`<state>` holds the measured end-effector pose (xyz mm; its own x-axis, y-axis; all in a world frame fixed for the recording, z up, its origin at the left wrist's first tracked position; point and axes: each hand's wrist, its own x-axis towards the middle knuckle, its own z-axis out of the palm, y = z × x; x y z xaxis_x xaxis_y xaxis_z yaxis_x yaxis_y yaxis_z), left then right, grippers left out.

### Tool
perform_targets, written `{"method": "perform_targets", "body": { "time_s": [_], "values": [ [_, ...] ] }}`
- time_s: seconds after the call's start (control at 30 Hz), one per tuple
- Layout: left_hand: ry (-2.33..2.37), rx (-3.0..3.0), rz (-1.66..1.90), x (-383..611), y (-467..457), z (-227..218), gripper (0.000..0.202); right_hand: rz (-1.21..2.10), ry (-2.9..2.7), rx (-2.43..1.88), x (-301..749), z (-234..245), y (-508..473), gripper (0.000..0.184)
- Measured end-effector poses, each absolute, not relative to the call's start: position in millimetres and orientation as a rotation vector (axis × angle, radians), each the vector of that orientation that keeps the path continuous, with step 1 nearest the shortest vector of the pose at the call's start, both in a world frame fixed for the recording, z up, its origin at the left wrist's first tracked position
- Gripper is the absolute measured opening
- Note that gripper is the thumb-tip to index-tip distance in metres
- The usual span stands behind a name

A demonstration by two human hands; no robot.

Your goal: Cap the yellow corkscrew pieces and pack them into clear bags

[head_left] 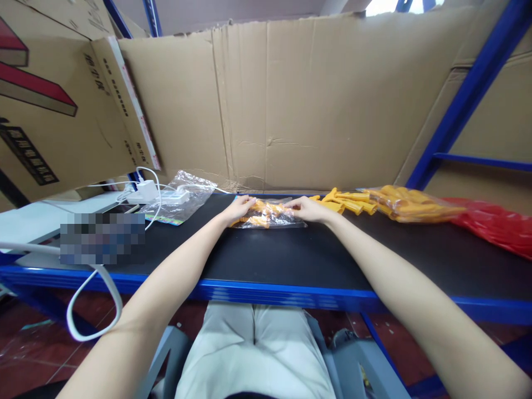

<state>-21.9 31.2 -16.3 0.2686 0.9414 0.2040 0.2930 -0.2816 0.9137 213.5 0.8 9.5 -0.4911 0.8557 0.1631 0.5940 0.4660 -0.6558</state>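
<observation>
A small clear plastic bag (269,215) with several orange plastic parts inside lies on the black tabletop (291,255) near the back. My left hand (238,208) rests on the bag's left end, fingers closed on its edge. My right hand (306,209) pinches the bag's right end. Both arms reach straight forward over the table's blue front edge.
Loose orange parts (347,202) and a filled bag of them (411,204) lie to the right, beside a red bag (494,227). Empty clear bags (183,197) and a white power strip (146,192) with cables sit at left. A cardboard wall (291,105) stands behind.
</observation>
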Motion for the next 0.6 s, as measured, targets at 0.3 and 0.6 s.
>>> {"method": "perform_targets", "body": {
  "time_s": [0.3,0.6],
  "values": [
    [1.197,1.881,1.032,-23.2,34.3,-22.6,0.03,1.108,-1.672,-1.153,194.0,0.9,-0.7,0.026],
    [1.247,1.87,1.065,-19.6,35.8,-26.0,0.027,1.344,-1.449,-1.149,192.2,3.1,-3.2,0.02]
  ]
}}
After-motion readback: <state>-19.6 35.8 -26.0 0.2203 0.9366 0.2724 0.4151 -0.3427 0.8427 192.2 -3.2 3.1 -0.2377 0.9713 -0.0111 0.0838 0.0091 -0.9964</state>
